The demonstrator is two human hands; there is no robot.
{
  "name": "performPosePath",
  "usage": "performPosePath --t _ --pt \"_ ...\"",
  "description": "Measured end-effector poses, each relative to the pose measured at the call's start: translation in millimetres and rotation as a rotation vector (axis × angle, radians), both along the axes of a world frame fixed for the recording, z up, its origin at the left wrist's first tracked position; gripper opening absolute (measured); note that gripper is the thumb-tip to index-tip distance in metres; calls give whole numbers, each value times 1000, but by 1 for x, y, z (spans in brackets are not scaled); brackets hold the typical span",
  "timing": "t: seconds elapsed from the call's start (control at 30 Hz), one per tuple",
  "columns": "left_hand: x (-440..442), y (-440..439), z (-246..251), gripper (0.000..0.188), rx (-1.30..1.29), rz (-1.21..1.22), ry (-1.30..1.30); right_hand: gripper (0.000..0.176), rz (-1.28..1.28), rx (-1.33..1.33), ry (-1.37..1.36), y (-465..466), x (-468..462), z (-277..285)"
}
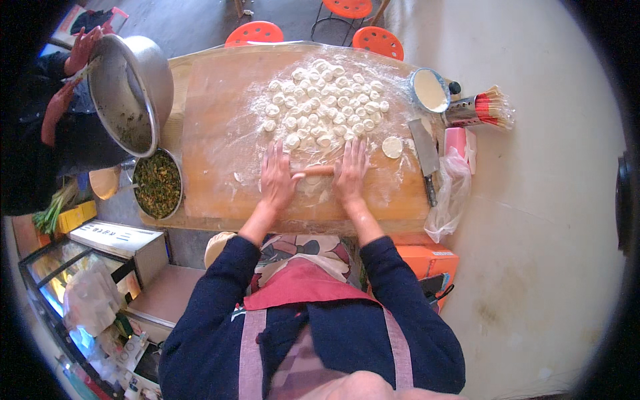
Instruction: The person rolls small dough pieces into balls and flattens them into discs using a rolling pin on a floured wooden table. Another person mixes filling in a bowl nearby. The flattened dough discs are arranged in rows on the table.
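A wooden rolling pin [319,171] lies crosswise on a floured wooden board [215,115]. My left hand [276,175] presses on its left part, fingers stretched forward. Over its right part lies my right hand [352,170], in the same flat pose. Something pale, thin dough or flour, shows under the pin; which one I cannot tell. Just beyond my fingertips spread many small flattened dough pieces [325,102], dusted with flour. One rolled round dough wrapper [392,147] sits apart, to the right of my right hand.
A cleaver [425,147], a blue-rimmed bowl of flour [430,90], packed wooden skewers [482,107] and a plastic bag [450,195] line the right edge. At left, another person's hands [82,52] are at a large metal pot [162,75], near a bowl of chopped green filling [157,185]. Orange stools [255,34] stand beyond.
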State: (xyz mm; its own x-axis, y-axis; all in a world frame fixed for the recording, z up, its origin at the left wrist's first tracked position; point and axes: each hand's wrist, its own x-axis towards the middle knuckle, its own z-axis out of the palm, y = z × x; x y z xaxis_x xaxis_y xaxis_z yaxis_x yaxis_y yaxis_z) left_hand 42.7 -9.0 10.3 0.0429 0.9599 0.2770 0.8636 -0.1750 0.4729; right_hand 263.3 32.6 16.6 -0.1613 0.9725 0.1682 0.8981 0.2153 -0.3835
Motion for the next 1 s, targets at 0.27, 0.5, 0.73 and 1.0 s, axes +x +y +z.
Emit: performPosePath --t 0.27,0.5,0.73,1.0 --pt "-5 -22 -42 90 -121 39 117 64 56 -32 -89 -13 1 -11" --pt "-21 -34 -21 91 -152 -177 37 70 52 -57 -62 -43 7 -20" --pt "-29 -37 -10 98 -310 -270 2 73 70 -185 -90 -77 12 -25" --pt "-28 -24 -17 90 -155 -294 16 68 138 -11 -92 -66 17 -44"
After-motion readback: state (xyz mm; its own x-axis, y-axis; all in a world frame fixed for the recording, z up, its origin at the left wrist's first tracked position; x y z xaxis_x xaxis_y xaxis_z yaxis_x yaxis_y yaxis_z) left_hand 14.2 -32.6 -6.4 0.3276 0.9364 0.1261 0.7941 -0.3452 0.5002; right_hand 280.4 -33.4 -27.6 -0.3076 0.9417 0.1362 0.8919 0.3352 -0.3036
